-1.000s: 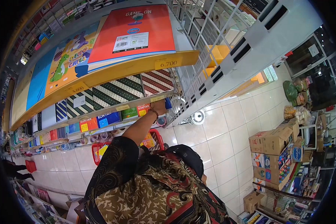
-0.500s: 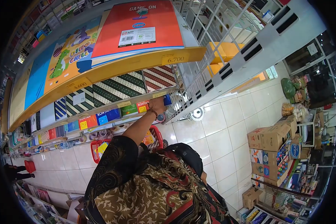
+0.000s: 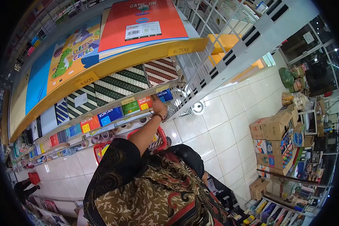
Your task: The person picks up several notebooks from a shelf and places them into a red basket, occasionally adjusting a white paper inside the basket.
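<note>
My left hand (image 3: 158,108) is stretched up to the right end of a shelf (image 3: 101,107) of small coloured packs. Its fingers rest against the shelf edge just below a blue pack (image 3: 164,95) and beside a red pack marked KONTAN (image 3: 144,102). A beaded bracelet (image 3: 159,116) sits on the wrist. The fingertips are hidden against the packs, so I cannot see a grip. My patterned brown and black sleeve (image 3: 116,165) fills the lower middle. My right hand is out of sight.
Above are striped batik-pattern books (image 3: 116,86) and a yellow shelf (image 3: 139,62) with large red and dinosaur-cover books. A red basket (image 3: 161,138) sits under my arm. A white wire rack (image 3: 218,56) stands right of it, stacked cardboard boxes (image 3: 273,133) far right. Another person (image 3: 26,185) stands at lower left.
My left hand has slid slightly down and left along the shelf edge, uncovering more of the blue pack. The view has tilted a little.
</note>
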`<act>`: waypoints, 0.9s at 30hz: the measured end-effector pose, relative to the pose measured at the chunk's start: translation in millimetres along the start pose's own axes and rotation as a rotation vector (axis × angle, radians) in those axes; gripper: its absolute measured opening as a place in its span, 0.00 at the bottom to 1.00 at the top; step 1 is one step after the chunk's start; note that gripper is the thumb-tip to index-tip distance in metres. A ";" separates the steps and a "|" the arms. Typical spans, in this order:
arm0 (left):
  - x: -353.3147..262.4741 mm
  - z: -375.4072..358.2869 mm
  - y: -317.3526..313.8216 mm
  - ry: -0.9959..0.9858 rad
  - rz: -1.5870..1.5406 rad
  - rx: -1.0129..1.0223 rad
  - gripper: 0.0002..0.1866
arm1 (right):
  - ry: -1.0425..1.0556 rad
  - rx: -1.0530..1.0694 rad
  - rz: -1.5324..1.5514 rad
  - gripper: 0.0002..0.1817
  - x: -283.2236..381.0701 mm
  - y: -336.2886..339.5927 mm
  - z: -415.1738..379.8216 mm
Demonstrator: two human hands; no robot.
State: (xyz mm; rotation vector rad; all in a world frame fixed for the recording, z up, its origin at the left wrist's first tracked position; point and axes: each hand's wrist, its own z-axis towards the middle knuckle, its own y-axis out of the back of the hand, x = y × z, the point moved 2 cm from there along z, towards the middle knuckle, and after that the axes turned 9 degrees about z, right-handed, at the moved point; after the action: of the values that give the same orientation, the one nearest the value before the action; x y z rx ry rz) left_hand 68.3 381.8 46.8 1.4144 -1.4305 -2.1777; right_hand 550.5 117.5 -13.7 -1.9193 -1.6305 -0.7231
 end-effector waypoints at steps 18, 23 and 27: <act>36.0 21.7 25.1 -0.175 0.023 0.450 0.47 | -0.073 -0.178 0.418 0.19 -114.0 -7.7 -103.7; 60.9 -22.3 66.2 -0.188 -0.152 0.336 0.34 | -0.207 -0.404 0.370 0.20 -228.4 14.6 -76.1; 142.3 -75.5 60.9 -0.239 -0.415 0.325 0.26 | -0.174 -0.295 -0.182 0.16 -189.8 -21.6 -146.8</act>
State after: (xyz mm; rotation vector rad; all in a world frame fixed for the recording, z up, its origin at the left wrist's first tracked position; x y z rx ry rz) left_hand 31.5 219.8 1.4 1.7395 -1.7730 -2.5218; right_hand 493.6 -115.5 -36.8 -2.1050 -1.9136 -0.9370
